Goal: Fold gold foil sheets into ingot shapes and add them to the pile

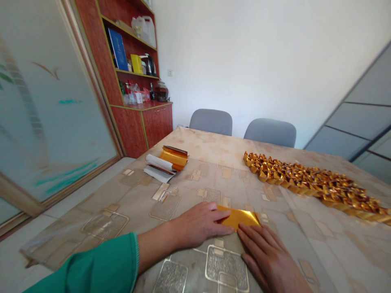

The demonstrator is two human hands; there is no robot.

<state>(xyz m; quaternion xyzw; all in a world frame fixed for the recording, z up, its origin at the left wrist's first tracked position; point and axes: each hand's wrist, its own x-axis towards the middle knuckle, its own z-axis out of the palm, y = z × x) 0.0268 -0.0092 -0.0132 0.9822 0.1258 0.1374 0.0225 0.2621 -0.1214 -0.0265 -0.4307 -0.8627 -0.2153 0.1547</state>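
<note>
The left hand [198, 225] lies flat, fingers together and stretched out, its fingertips resting on the left end of a strip of gold foil [241, 217]. It presses down and does not grip. A green sleeve [91, 264] covers the left forearm up to the wrist area. The right hand [267, 260] is also flat and open, its fingers slightly spread, with the fingertips [241, 230] at the strip's lower edge. The strip lies flat and shiny between the two hands, on the patterned table cover [290, 244] near the table's close edge. Up the table to the left, a stack of gold foil [174, 158] sits beside a white paper roll [157, 162], both partly on white sheets [155, 174]. To the right, well apart from the hands, folded gold pieces [314, 185] form a long, packed diagonal band. Two gray chairs [210, 122] stand beyond the table. A wooden cabinet [157, 124] to the left holds a kettle [149, 65], a jar [161, 91], a blue book [117, 49] and white jugs [143, 30]. A frosted glass door [51, 101] runs along the left side.
</note>
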